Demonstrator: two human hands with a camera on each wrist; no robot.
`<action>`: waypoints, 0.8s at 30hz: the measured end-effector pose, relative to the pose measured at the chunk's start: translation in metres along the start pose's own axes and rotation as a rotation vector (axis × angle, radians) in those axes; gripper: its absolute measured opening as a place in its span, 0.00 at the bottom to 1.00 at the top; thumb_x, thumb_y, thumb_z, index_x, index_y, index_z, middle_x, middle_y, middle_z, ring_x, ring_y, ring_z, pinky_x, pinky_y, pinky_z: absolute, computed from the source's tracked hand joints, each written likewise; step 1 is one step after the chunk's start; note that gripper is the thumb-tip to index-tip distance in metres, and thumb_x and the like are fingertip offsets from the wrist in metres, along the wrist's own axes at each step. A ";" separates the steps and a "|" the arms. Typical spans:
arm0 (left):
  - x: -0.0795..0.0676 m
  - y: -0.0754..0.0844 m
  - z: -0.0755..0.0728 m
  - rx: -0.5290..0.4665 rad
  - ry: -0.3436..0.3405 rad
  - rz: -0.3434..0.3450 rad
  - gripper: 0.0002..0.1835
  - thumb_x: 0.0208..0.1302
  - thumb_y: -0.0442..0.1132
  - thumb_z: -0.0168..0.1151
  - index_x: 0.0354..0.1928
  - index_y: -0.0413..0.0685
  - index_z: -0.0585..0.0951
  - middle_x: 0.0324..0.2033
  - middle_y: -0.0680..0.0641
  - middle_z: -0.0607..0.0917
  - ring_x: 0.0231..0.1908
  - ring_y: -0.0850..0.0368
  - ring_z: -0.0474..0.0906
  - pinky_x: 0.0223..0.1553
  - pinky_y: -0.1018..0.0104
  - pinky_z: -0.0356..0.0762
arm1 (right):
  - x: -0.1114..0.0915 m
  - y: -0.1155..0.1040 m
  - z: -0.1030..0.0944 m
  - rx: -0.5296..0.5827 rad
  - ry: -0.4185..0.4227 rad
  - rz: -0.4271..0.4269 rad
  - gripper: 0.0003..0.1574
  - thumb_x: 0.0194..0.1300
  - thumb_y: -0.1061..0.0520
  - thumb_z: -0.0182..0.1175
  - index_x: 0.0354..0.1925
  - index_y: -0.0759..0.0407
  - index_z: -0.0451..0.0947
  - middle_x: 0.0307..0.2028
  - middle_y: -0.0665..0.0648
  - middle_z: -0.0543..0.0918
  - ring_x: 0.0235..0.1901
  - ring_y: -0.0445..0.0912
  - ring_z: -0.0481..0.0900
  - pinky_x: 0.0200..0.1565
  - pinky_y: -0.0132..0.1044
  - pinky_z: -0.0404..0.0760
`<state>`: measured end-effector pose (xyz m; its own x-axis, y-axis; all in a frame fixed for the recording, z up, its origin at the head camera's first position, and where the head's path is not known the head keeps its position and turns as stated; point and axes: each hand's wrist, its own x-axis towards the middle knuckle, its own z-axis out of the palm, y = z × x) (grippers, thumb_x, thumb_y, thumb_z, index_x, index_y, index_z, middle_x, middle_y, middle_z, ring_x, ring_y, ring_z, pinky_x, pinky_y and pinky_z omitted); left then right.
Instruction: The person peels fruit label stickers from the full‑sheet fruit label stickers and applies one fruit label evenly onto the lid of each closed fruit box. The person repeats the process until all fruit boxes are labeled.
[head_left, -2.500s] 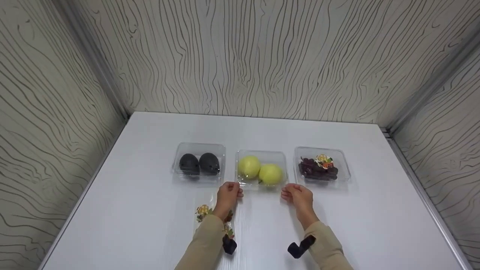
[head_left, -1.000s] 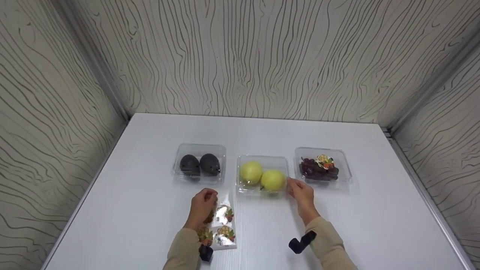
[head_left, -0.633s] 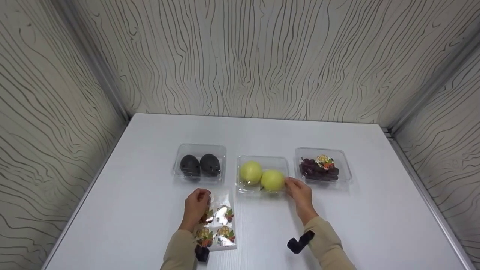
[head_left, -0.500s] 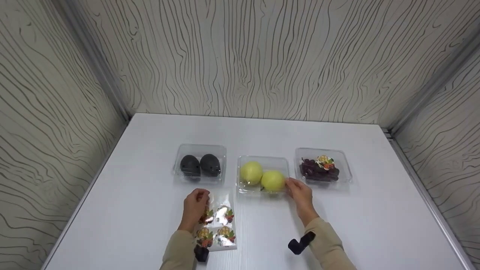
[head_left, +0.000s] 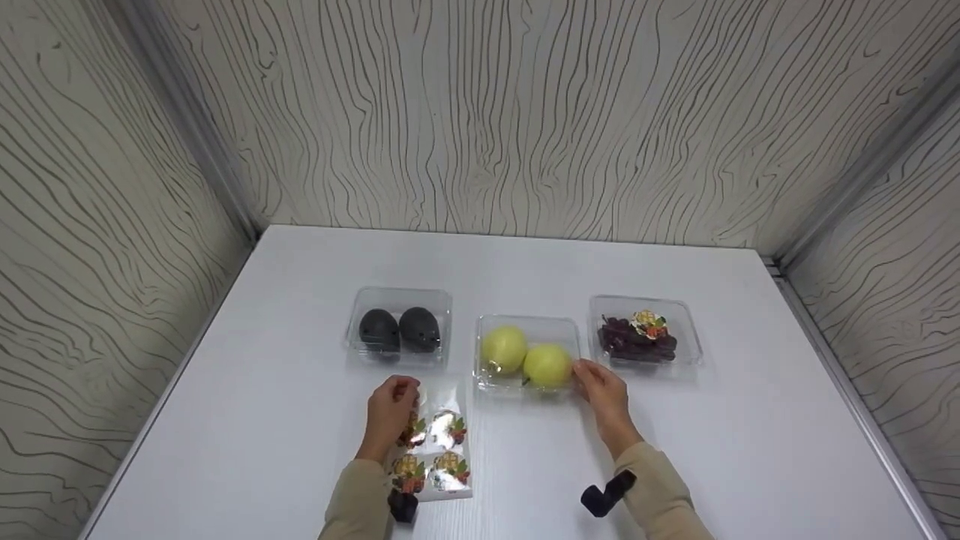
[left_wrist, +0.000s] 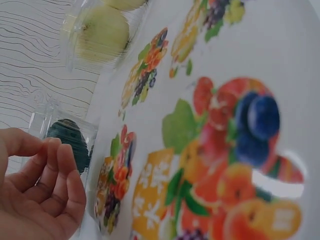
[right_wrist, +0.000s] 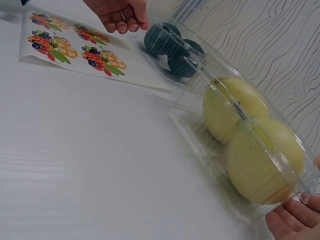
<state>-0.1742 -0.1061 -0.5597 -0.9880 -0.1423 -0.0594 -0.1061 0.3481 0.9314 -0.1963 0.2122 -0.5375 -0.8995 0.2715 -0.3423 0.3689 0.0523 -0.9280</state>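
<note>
Behind left hand [head_left: 390,411], partly hidden sticker sheet [head_left: 433,448], right hand [head_left: 604,396] gripping clear box [head_left: 541,328]

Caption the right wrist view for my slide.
Right hand holding a clear box of two yellow fruits, with the left hand curled near a sheet of fruit stickers.

left fingers [head_left: 409,385]: by stickers [head_left: 450,471], contact unclear | right fingers [head_left: 584,370]: on middle box [head_left: 546,328]

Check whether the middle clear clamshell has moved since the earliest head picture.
Yes, the clamshell moved down the head view, away from the white table's far edge.
</note>
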 end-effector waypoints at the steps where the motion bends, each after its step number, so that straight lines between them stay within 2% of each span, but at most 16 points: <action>1: 0.000 0.000 0.000 0.001 -0.002 0.002 0.12 0.69 0.36 0.53 0.43 0.33 0.80 0.31 0.38 0.85 0.29 0.61 0.77 0.30 0.72 0.75 | -0.001 0.000 -0.001 -0.004 0.001 0.002 0.33 0.70 0.48 0.56 0.63 0.69 0.68 0.61 0.67 0.76 0.47 0.38 0.80 0.63 0.43 0.76; 8: 0.001 0.002 0.003 -0.010 -0.017 -0.021 0.12 0.70 0.36 0.52 0.44 0.34 0.80 0.32 0.37 0.84 0.30 0.59 0.78 0.30 0.72 0.75 | -0.006 0.003 -0.005 -0.011 0.003 0.007 0.34 0.69 0.47 0.56 0.64 0.69 0.67 0.62 0.67 0.75 0.49 0.39 0.80 0.61 0.40 0.78; 15: 0.000 0.002 0.003 -0.043 -0.048 -0.002 0.13 0.70 0.36 0.51 0.45 0.32 0.79 0.33 0.35 0.84 0.29 0.59 0.77 0.29 0.74 0.74 | -0.008 0.008 -0.011 0.024 -0.017 0.007 0.35 0.69 0.48 0.57 0.65 0.70 0.66 0.54 0.61 0.83 0.41 0.32 0.80 0.56 0.35 0.81; 19: 0.000 0.002 0.003 -0.035 -0.041 -0.010 0.13 0.70 0.36 0.52 0.45 0.32 0.79 0.32 0.36 0.84 0.29 0.61 0.77 0.30 0.73 0.75 | -0.011 0.008 -0.012 0.025 -0.022 0.009 0.35 0.69 0.49 0.57 0.64 0.71 0.66 0.57 0.65 0.80 0.43 0.33 0.81 0.58 0.37 0.80; 24: 0.002 0.001 0.004 -0.020 -0.039 -0.011 0.12 0.70 0.36 0.52 0.44 0.33 0.80 0.31 0.38 0.84 0.29 0.61 0.76 0.31 0.72 0.75 | -0.014 0.008 -0.015 0.013 -0.028 0.015 0.36 0.69 0.48 0.57 0.65 0.71 0.65 0.62 0.68 0.75 0.45 0.34 0.80 0.56 0.35 0.81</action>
<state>-0.1768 -0.1023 -0.5602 -0.9905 -0.1100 -0.0829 -0.1149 0.3280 0.9377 -0.1768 0.2227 -0.5382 -0.9000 0.2450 -0.3604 0.3798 0.0354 -0.9244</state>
